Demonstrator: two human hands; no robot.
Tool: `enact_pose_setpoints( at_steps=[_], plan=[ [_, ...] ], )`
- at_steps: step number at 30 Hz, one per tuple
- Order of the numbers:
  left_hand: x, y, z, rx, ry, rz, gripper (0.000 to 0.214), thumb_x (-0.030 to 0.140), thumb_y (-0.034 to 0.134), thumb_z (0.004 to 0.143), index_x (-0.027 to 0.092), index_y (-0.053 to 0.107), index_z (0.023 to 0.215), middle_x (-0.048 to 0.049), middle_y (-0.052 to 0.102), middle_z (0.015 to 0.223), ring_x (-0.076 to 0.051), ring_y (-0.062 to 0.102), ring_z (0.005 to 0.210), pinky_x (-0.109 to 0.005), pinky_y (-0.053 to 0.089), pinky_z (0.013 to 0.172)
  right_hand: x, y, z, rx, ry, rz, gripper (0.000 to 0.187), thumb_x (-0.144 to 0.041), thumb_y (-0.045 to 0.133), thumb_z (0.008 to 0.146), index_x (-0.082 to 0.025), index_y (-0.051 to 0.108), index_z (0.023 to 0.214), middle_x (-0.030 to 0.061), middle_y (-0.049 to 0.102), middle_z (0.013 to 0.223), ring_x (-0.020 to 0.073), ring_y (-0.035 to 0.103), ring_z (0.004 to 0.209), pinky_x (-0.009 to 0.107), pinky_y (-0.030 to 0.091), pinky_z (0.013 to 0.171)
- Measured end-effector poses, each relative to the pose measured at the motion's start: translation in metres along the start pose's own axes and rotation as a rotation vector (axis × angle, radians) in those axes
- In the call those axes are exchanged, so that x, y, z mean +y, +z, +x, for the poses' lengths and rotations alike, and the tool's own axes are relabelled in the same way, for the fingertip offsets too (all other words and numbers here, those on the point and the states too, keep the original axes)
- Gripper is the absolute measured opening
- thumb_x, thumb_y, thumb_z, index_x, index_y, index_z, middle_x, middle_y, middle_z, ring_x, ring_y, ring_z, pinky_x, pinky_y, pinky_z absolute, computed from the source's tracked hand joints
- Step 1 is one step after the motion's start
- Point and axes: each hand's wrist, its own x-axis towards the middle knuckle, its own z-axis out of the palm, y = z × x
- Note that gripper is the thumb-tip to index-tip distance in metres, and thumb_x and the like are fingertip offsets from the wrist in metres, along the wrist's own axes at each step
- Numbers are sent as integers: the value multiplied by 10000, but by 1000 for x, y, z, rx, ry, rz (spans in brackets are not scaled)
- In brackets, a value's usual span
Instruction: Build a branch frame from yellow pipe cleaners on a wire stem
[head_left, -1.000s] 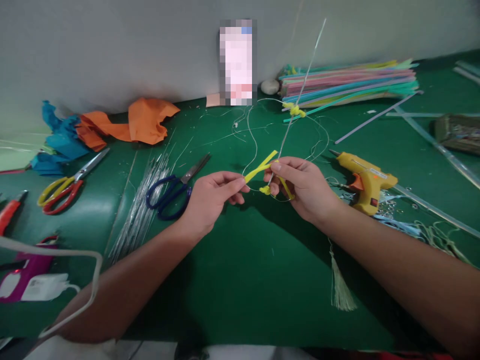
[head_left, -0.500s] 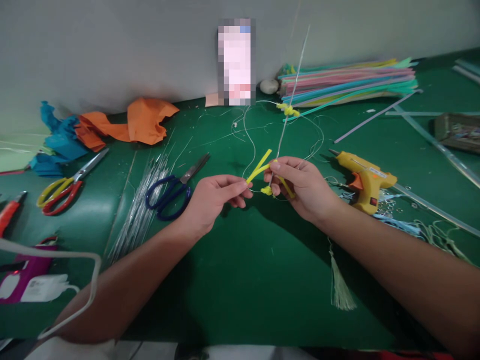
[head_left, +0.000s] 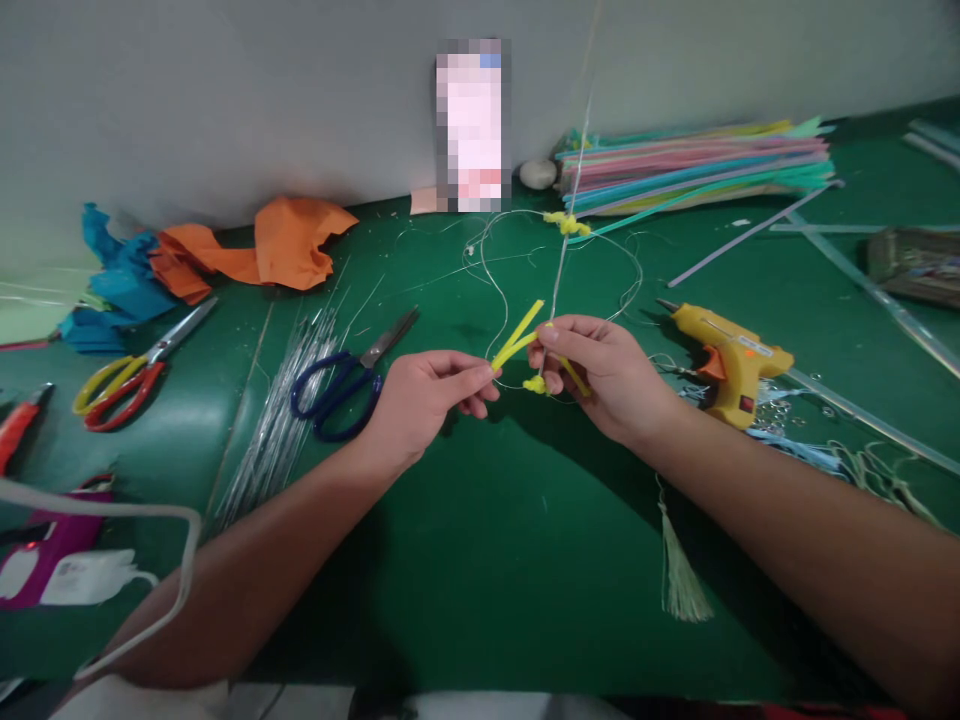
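Note:
My left hand (head_left: pixel 442 390) pinches a folded yellow pipe cleaner (head_left: pixel 517 343) between thumb and fingertips. My right hand (head_left: pixel 592 370) is closed on the other part of that yellow strip, right beside a thin wire frame (head_left: pixel 504 290) of curved loops with a straight wire (head_left: pixel 576 190) rising through it. Yellow wraps sit on the frame at its top (head_left: pixel 568 224) and at its bottom (head_left: pixel 535 384), near my right fingertips. Whether my right fingers also grip the wire is partly hidden.
Blue-handled scissors (head_left: pixel 337 395) and a bundle of wires (head_left: pixel 277 420) lie left of my hands. A yellow glue gun (head_left: pixel 731 355) and a pale tassel (head_left: pixel 682 570) lie right. Behind are colourful pipe cleaners (head_left: pixel 697 165), a blurred phone (head_left: pixel 472 125) and orange paper (head_left: pixel 296 240).
The wire frame's upper end has tilted slightly left, its top yellow wrap shifting left and a little down. Both hands keep nearly the same place and hold.

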Motion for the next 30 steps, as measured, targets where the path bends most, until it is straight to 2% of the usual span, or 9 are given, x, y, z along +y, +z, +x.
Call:
enact_pose_setpoints(
  at_steps=[8,19,25,30],
  plan=[
    [-1,0,0,18,39,-4,109,263,778,756,157,755,740,-5,719,644,-81,611,507,-202,506,521,-1,2,-1,7,20,9,176,-257,717,827,-166,683,681,-6,661,654,57,544,453,187,416,458],
    [-2,0,-4,7,86,8,81,228,744,786,161,729,743,8,699,631,-68,614,515,-172,500,520,-2,4,0,-4,51,10,130,-250,746,765,-163,688,687,-6,661,633,65,542,447,202,410,456],
    [-4,3,1,37,16,-168,86,213,746,772,148,722,720,7,684,610,-52,589,493,-154,467,496,-1,2,-2,12,10,-39,226,-333,680,840,-166,677,687,10,658,716,63,501,444,238,378,449],
    [-4,2,2,38,-19,-378,107,226,755,772,139,706,733,12,663,627,-43,580,525,-132,463,504,0,2,-3,-8,-42,7,365,-524,594,877,-182,708,817,26,659,795,98,552,545,261,441,541]
  ],
)
